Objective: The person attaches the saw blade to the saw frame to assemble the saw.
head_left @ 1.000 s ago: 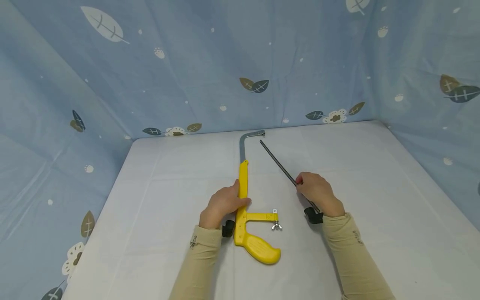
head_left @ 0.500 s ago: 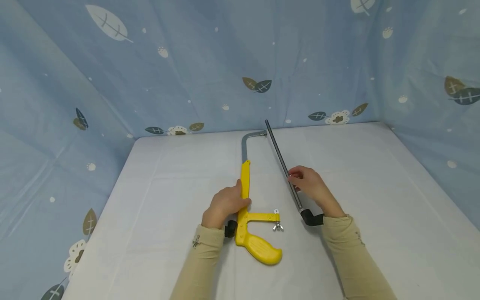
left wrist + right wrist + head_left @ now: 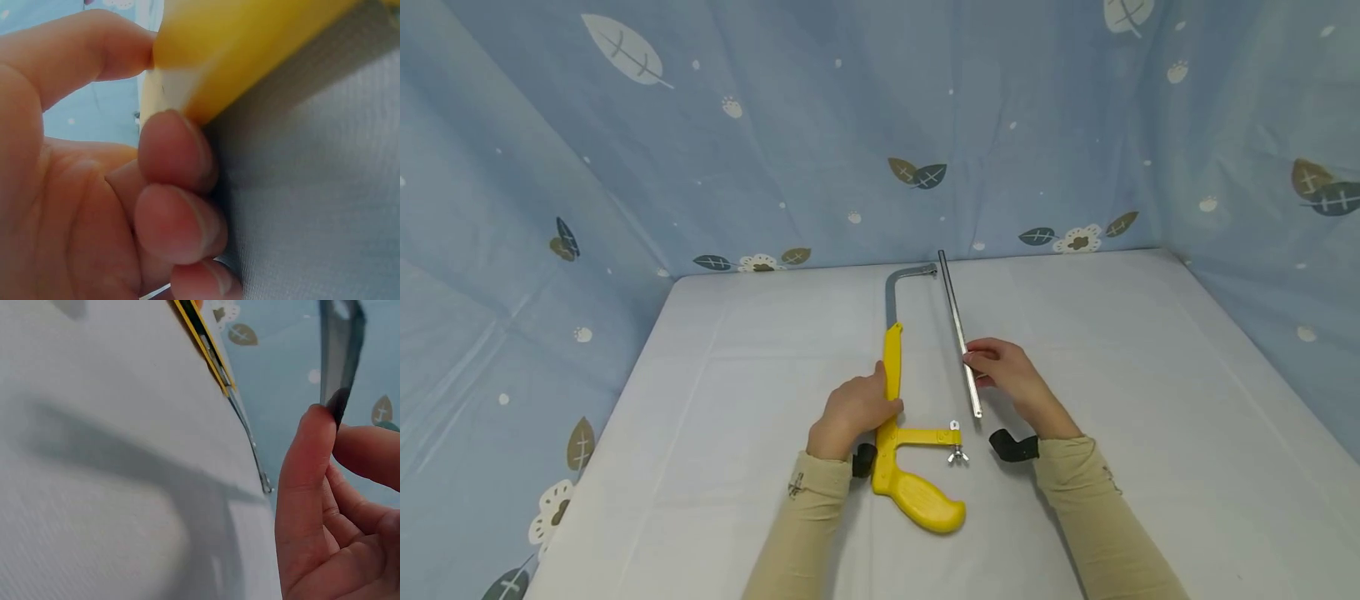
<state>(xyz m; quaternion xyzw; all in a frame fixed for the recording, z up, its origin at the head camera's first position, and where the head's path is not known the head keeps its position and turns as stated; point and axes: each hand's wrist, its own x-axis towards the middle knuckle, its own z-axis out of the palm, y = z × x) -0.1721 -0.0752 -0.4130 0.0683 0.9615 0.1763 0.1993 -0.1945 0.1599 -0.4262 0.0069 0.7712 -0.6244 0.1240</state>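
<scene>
A hacksaw frame (image 3: 892,354) with a yellow body, yellow pistol handle and grey curved front arm lies on the table. My left hand (image 3: 855,406) grips its yellow spine, thumb across it; the left wrist view has the fingertips (image 3: 175,150) at the yellow edge. Between thumb and fingers, my right hand (image 3: 1009,371) pinches a thin hacksaw blade (image 3: 953,304). It is held to the right of the frame, nearly parallel to it, its far end beside the front arm's tip. In the right wrist view the blade (image 3: 337,356) has a hole near its end.
A wing nut (image 3: 957,456) hangs at the end of the frame's short yellow side arm. White cloth covers the table (image 3: 760,333). Blue patterned curtain (image 3: 820,133) closes off the back and both sides. Black wrist camera mounts (image 3: 1013,446) sit close by the hands.
The right hand has moved left with the blade, swinging it more upright in view and rolling it so its bright flat side shows. The left hand stays on the frame.
</scene>
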